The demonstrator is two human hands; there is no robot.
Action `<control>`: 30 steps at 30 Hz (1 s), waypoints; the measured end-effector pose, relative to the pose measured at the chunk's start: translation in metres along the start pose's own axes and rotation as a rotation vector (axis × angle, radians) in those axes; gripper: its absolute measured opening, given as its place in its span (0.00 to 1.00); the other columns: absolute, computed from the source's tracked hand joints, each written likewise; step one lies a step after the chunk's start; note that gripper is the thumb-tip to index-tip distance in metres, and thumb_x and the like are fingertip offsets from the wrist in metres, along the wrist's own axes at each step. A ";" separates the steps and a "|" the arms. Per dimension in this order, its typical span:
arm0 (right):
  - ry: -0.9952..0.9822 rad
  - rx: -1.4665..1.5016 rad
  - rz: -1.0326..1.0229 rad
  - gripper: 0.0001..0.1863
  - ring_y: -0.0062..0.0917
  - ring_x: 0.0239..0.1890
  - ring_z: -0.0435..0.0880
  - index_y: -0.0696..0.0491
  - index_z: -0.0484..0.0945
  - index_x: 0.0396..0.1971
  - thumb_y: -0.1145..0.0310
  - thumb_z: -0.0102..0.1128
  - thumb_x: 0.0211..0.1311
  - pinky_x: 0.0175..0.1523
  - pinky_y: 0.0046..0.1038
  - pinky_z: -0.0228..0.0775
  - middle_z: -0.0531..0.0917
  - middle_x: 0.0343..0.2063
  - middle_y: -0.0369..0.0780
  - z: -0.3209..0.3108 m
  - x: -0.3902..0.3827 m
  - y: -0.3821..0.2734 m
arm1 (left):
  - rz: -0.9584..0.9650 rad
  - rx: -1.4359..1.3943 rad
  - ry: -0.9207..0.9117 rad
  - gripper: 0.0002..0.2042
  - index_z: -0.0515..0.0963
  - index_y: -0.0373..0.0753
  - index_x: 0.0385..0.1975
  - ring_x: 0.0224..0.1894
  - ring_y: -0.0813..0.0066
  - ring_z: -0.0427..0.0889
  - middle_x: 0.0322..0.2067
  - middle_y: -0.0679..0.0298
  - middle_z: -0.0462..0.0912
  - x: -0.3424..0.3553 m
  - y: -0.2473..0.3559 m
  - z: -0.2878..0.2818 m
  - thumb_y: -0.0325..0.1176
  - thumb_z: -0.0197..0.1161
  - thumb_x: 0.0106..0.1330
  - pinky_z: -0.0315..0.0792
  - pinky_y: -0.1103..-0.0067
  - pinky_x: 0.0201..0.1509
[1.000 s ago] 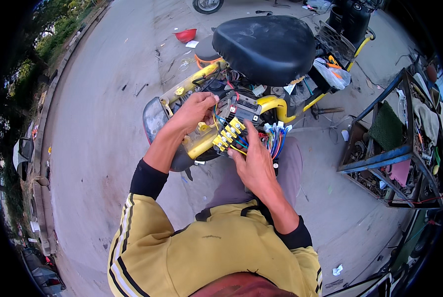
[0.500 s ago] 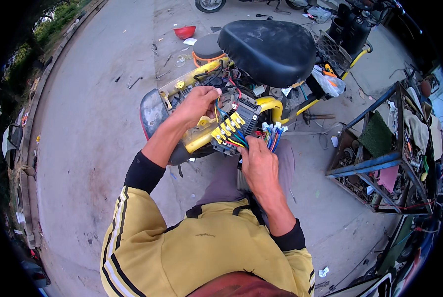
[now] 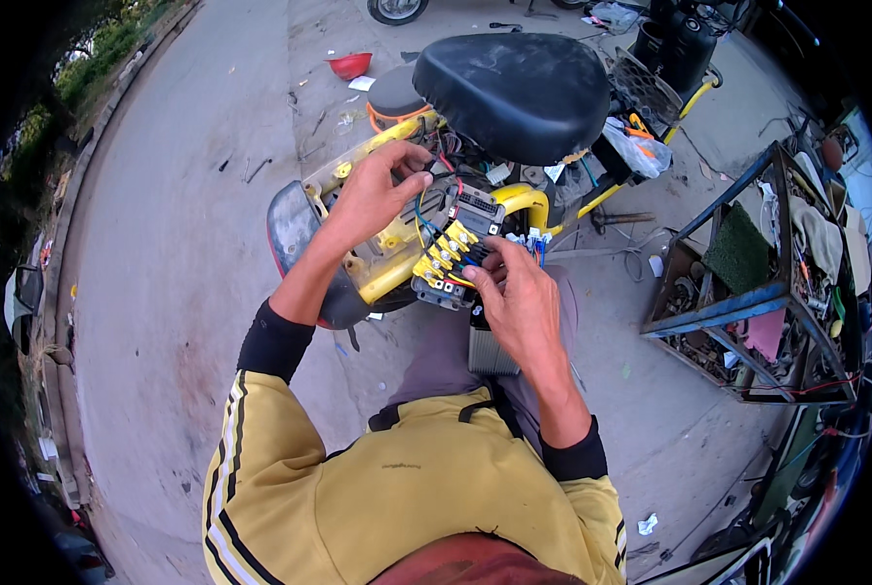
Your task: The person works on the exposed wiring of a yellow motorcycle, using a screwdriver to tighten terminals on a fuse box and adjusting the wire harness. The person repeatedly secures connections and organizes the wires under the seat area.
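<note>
My left hand [image 3: 382, 190] is closed at the scooter’s open rear, pinching thin dark wiring [image 3: 438, 168] above a grey electrical module [image 3: 475, 210]. My right hand [image 3: 514, 297] curls around coloured leads beside a yellow terminal block [image 3: 444, 252] with several screws. White plugs [image 3: 532, 237] on bundled wires show just behind that hand. Below the block a silver finned box [image 3: 493, 353] lies between my legs, partly covered by my right hand. The yellow tubular frame [image 3: 387, 283] runs under both hands, and the black seat [image 3: 511, 93] sits beyond them.
A rusty blue metal rack [image 3: 714, 317] full of parts stands at my right. A red bowl [image 3: 348, 65], a round orange-rimmed tub [image 3: 393, 93], loose tools and a hammer [image 3: 623, 218] lie on the pavement [image 3: 163, 244]. Another two-wheeler [image 3: 397, 8] stands at the top.
My left hand has shifted upward onto wiring higher at the scooter’s rear. My right hand has moved onto the leads beside the terminal block, hiding much of the white-plug bundle.
</note>
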State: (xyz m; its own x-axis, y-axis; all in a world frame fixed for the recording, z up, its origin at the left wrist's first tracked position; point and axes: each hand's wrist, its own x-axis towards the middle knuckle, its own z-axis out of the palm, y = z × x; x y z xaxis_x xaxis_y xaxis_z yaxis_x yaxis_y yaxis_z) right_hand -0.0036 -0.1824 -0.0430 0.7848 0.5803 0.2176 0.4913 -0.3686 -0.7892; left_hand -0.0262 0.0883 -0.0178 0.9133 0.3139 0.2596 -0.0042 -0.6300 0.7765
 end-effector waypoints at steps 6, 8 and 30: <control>0.059 0.054 -0.046 0.17 0.42 0.36 0.90 0.58 0.83 0.53 0.69 0.74 0.70 0.41 0.43 0.80 0.88 0.38 0.45 0.009 0.010 0.013 | 0.140 0.168 -0.236 0.14 0.85 0.32 0.58 0.49 0.68 0.86 0.48 0.58 0.88 0.023 0.011 0.002 0.25 0.67 0.75 0.80 0.71 0.55; 0.073 0.065 -0.038 0.16 0.42 0.36 0.90 0.58 0.83 0.52 0.70 0.74 0.69 0.41 0.43 0.80 0.88 0.37 0.45 0.010 0.007 0.016 | 0.187 0.269 -0.284 0.14 0.85 0.34 0.58 0.49 0.63 0.87 0.48 0.55 0.87 0.028 0.016 0.005 0.24 0.67 0.74 0.80 0.69 0.58; 0.021 0.135 -0.149 0.15 0.44 0.43 0.89 0.59 0.86 0.53 0.74 0.73 0.68 0.48 0.41 0.81 0.86 0.42 0.47 0.003 0.001 0.016 | 0.097 -0.079 -0.363 0.11 0.85 0.32 0.54 0.45 0.73 0.83 0.42 0.64 0.88 0.038 0.013 0.013 0.23 0.61 0.78 0.77 0.75 0.54</control>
State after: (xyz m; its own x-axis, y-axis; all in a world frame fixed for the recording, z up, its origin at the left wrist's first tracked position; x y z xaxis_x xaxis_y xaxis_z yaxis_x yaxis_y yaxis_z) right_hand 0.0036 -0.1858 -0.0573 0.7155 0.6054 0.3485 0.5486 -0.1782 -0.8169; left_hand 0.0133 0.0830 -0.0050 0.9919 -0.0255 0.1246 -0.1159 -0.5835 0.8038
